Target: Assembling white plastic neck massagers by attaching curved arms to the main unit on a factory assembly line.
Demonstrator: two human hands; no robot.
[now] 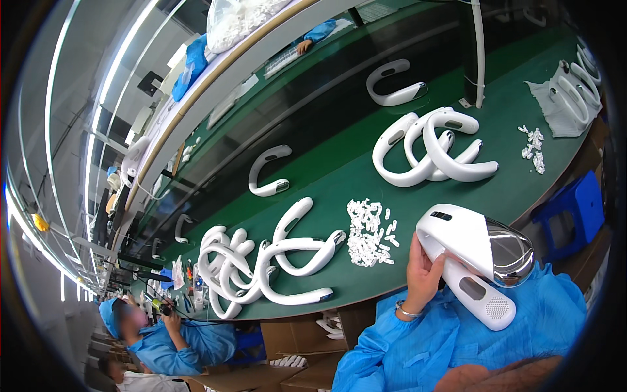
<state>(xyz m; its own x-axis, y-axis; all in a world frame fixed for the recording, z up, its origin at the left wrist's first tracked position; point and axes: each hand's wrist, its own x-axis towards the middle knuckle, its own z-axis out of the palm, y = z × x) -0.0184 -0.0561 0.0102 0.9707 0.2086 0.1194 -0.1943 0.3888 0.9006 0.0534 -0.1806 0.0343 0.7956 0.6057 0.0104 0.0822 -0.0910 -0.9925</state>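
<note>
Left hand [423,277] half-closed round white curved device [456,235], before blue gown [428,343]; right hand unseen, can't tell grip. Device seems mid-work; curved units [294,298] on green bench [418,201], done or waiting unclear; small white parts [368,242] loose.

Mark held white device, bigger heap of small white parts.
Held white device [458,240], head view: white side of its upper arm.
Bigger heap of small white parts [367,240], head view: its middle.

From the person's head, a wide camera looks down and ahead (edges bend) over a long green table [450,196], the bare left hand [422,279] close.
</note>
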